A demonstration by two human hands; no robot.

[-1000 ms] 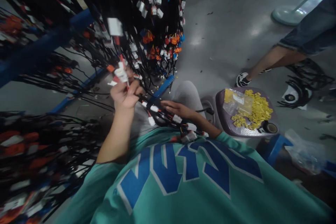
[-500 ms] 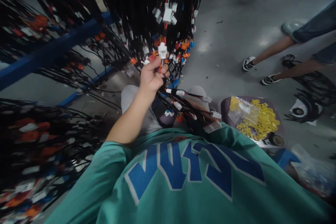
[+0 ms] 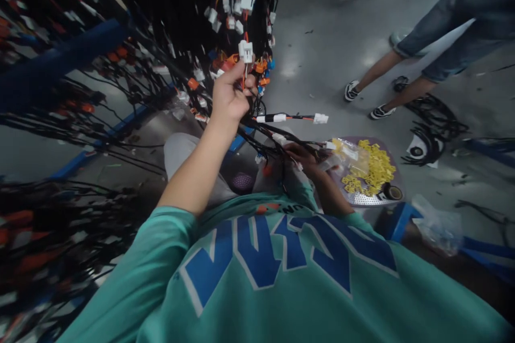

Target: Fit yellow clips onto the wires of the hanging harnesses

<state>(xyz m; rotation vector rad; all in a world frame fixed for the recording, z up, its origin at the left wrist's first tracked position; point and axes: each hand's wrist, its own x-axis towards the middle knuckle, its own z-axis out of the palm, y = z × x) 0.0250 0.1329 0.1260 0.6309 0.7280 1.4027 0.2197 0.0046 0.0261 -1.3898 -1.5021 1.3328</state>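
Observation:
My left hand (image 3: 231,95) is closed, pinching red and white wires just below a white plug connector (image 3: 245,52) that stands upright above the fingertips. Black cables of a wire harness (image 3: 261,136) run from below this hand toward the right, ending in several white connectors. One branch with a white sleeve (image 3: 271,118) sticks out to the right, a white connector (image 3: 321,118) at its tip. Low over my lap, my right hand (image 3: 303,159) is closed around the harness; cables cover part of its fingers.
Dense black cables with white and orange connectors hang ahead and left around a blue rack bar (image 3: 92,40). At right, a purple stool (image 3: 396,163) bears yellow clips (image 3: 376,166), a plastic bag and a tape roll (image 3: 392,191). Another person's legs (image 3: 418,53) stand beyond, near coiled cables (image 3: 438,118).
The view has shifted, so the stool and the other person appear further left. My right hand and forearm now show beneath the cables. The sleeved branch reaches further right; my left hand keeps its pinch.

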